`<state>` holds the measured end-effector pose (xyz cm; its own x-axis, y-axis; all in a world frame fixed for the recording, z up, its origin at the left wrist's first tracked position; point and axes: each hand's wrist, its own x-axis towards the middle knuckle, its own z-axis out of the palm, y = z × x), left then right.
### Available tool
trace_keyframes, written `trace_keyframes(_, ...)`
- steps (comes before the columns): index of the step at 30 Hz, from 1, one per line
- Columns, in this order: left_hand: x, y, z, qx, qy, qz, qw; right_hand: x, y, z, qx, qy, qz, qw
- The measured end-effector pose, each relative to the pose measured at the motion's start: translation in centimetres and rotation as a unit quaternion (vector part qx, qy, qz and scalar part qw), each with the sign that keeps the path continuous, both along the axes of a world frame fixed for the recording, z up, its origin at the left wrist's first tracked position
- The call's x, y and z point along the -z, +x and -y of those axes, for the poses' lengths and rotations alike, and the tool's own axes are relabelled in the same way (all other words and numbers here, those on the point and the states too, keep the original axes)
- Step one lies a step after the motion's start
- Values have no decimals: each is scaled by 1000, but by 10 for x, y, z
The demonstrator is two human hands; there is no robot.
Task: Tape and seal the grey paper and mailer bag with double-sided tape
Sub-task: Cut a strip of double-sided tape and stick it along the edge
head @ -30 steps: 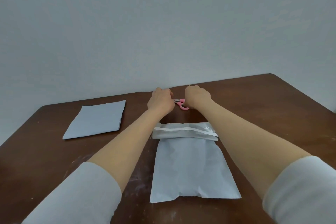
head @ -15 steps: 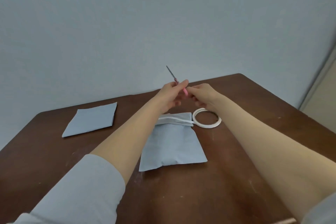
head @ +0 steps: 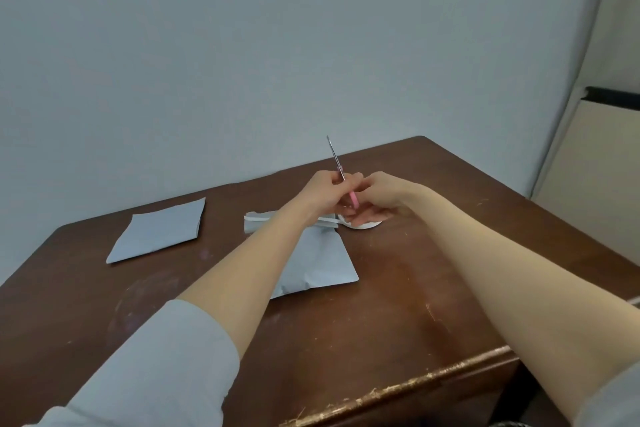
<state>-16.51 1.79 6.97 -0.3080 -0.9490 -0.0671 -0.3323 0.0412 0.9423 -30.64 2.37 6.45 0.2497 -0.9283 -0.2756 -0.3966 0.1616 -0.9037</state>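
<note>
- The left hand (head: 325, 192) has its fingers (head: 348, 182) curled round pink scissors (head: 353, 199), with the blade pointing up.
- The right hand (head: 379, 198) is curled by the handle. I cannot tell if it holds anything.
- The mailer bag (head: 311, 263) lies on the worktop (head: 398, 305), with the tape roll (head: 369, 225) at its top corner.
- The grey paper (head: 159, 230) lies apart, to the left.
</note>
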Motion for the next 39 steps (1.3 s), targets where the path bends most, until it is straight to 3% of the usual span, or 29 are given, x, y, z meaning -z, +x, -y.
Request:
trace_keyframes(2,1,7,4,-16,-80,97,992,8,1,4,39,-11,0,999)
trace_keyframes(5,7,33,10,-57,-236,301,922,23,-1,10,125,-64,-45,989)
trace_keyframes(7,14,51,11,-59,-249,385,887,30,-2,13,161,-90,-112,976)
trace_keyframes(10,22,57,9,-57,-244,440,863,35,4,16,184,-98,-198,958)
trace_keyframes(14,26,38,8,-19,-302,486,820,38,2,16,244,-114,-187,945)
trace_keyframes(20,35,-29,9,23,-255,485,836,48,-18,24,351,-59,3,935)
trace_keyframes(23,43,-51,15,15,-208,495,844,53,-21,25,362,-41,36,931)
trace_keyframes(27,45,-58,26,-6,-147,450,881,56,-29,25,361,-39,45,930)
trace_keyframes(34,11,-33,36,-69,-60,273,958,50,-38,10,334,-20,30,942)
trace_keyframes(39,-4,-9,34,-128,12,165,978,44,-36,-7,264,-14,-39,964)
